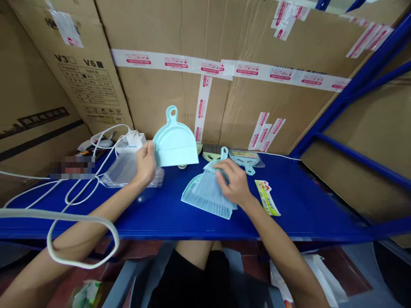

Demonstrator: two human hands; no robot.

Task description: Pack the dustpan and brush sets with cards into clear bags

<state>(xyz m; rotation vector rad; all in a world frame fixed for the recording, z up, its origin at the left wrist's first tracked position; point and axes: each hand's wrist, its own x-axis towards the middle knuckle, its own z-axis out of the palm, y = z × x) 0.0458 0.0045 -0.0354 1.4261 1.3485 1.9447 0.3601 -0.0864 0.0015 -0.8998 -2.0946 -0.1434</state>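
My left hand (146, 163) grips a pale blue dustpan (176, 145) by its left side, thumb on the front. The dustpan is upright above the table, its looped handle pointing up. On the table in front of me, my right hand (236, 180) is closed on a small blue hand brush (208, 188), whose bristles look blurred. Beneath the brush lies a second pale blue dustpan (189, 191), mostly covered by bristles. A yellow-green printed card (267, 197) rests to the right of my right hand.
At the table's back lie a green brush (210, 153) and a packaged blue brush set (246, 159). Clear plastic bags (120, 171) and looping white cables (96, 171) spread over the left side. Cardboard walls (160, 98) and a blue frame (346, 98) enclose the table.
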